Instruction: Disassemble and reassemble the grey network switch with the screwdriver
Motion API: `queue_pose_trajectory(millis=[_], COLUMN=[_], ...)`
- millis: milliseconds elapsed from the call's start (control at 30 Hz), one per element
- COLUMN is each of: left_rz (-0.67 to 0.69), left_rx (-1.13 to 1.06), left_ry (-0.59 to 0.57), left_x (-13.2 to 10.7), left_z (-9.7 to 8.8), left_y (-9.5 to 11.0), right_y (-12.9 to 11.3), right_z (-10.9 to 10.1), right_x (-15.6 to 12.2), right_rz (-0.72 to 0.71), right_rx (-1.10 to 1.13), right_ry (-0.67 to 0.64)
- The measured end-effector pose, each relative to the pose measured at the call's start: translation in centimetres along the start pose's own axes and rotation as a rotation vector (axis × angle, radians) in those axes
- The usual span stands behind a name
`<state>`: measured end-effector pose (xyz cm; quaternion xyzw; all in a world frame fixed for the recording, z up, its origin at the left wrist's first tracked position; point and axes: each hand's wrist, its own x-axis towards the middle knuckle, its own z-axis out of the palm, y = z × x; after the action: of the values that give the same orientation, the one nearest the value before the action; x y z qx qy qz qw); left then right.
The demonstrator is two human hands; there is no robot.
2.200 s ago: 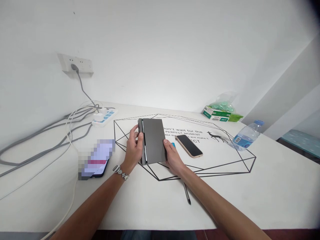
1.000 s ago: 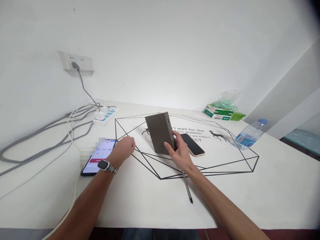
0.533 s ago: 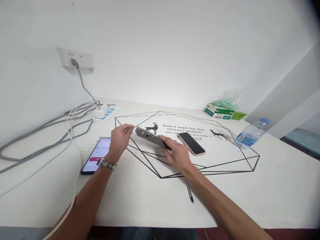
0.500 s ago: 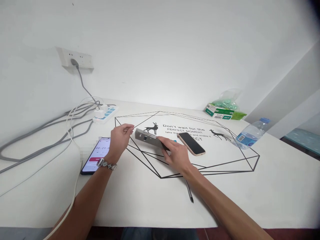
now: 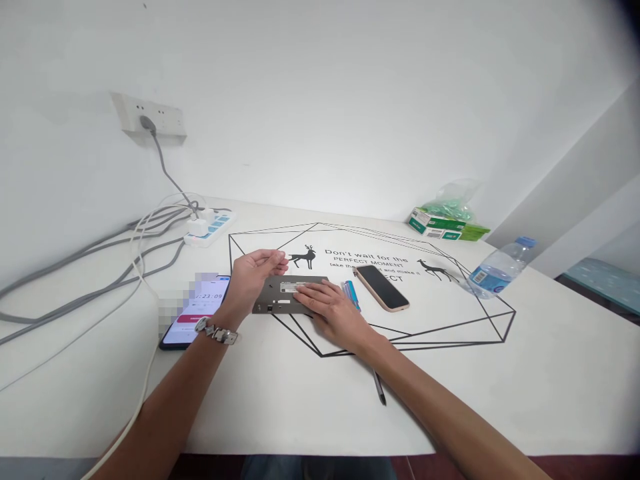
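Note:
A flat grey metal box [image 5: 276, 301] with a white label and small sockets along its near edge is in front of me, its labelled face up. My right hand [image 5: 336, 315] holds its right end, fingers laid across the face and thumb by the near edge. Over the box's far left corner, my left hand [image 5: 260, 270] is closed in a pinch; anything between its fingertips is too small to make out. A blue pen-like item [image 5: 351, 295] lies just beyond my right fingers, beside a phone [image 5: 384, 288] with a dark screen.
A phone showing a timer [image 5: 197, 310] lies left of my left wrist. Further back are a power strip [image 5: 213, 230] and grey cables [image 5: 95, 260]. A black pen [image 5: 379, 388] sits under my right forearm. At right are a water bottle [image 5: 497, 272] and green-white boxes [image 5: 437, 223].
The grey box has turned from edge-on to labelled face up and come down leftward with my right hand. My left hand has shifted right, still pinched. The blue item is more visible.

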<state>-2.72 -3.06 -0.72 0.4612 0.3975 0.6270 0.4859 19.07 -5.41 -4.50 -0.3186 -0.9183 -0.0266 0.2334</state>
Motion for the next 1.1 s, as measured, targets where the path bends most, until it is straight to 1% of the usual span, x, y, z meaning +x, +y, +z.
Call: queue_pose_trajectory(millis=[100,200,267,300,333,367,400,433,467,500,533,567,700,767,800,833,867,933,967,1000,1033,1100], left_rz=[0.0,-0.033,-0.054,-0.064,-0.074,-0.08,-0.085,-0.088,-0.088,-0.085,-0.079,-0.07,-0.058,-0.069,-0.077,-0.088,-0.103,-0.136,-0.151,-0.166,-0.182,-0.211], left_rx=[0.024,0.003,-0.026,-0.034,-0.033,-0.022,-0.006,0.011,0.027,0.041,0.055,0.069,0.126,0.121,0.105,0.081,0.048,-0.028,-0.064,-0.093,-0.117,-0.15], left_ry=[-0.009,-0.073,-0.118,-0.136,-0.148,-0.155,-0.16,-0.163,-0.165,-0.167,-0.169,-0.172,-0.176,-0.169,-0.167,-0.163,-0.159,-0.138,-0.121,-0.104,-0.087,-0.071], left_x=[-0.1,-0.3,-0.5,-0.5,-0.6,-0.7,-0.8,-0.9,-1.0,-1.0,-1.1,-1.2,-1.4,-1.5,-1.5,-1.5,-1.5,-1.4,-1.4,-1.4,-1.4,-1.4], left_z=[0.1,0.5,0.7,0.9,1.0,1.2,1.3,1.5,1.6,1.8,1.9,2.0,2.5,2.6,2.6,2.6,2.5,2.5,2.4,2.4,2.4,2.5], left_y=[-0.1,-0.4,-0.6,-0.6,-0.7,-0.7,-0.7,-0.8,-0.8,-0.9,-1.0,-1.1,-1.4,-1.5,-1.5,-1.5,-1.5,-1.6,-1.6,-1.7,-1.7,-1.6], right_y=[-0.5,-1.1,-1.1,-0.8,-0.4,0.1,0.8,1.6,2.4,3.1,3.7,4.2,4.6,4.6,4.5,4.6,4.6,4.7,4.7,4.7,4.6,4.3], right_z=[-0.2,-1.0,-2.0,-2.6,-3.2,-3.8,-4.2,-4.6,-4.8,-4.8,-4.7,-4.5,-4.3,-4.9,-5.4,-6.0,-6.5,-7.4,-7.7,-7.9,-7.9,-7.8], right_x=[-0.1,0.1,0.1,0.1,0.0,-0.2,-0.4,-0.7,-1.1,-1.4,-1.7,-1.9,-1.8,-1.4,-1.2,-1.0,-0.9,-0.7,-0.6,-0.5,-0.4,-0.3], right_rz=[0.011,0.04,0.099,0.173,0.299,0.462,0.634,0.766,0.864,0.928,0.95,0.948,0.928,0.963,0.994,1.024,1.017,0.926,0.86,0.799,0.75,0.694], right_rx=[0.069,0.142,0.172,0.167,0.136,0.086,0.019,-0.046,-0.082,-0.088,-0.082,-0.075,0.002,0.151,0.296,0.48,0.667,0.958,1.058,1.132,1.188,1.256], right_ry=[-0.077,-0.153,-0.159,-0.122,-0.049,0.022,0.061,0.037,-0.021,-0.105,-0.175,-0.19,-0.104,-0.017,0.08,0.223,0.378,0.663,0.769,0.848,0.898,0.94])
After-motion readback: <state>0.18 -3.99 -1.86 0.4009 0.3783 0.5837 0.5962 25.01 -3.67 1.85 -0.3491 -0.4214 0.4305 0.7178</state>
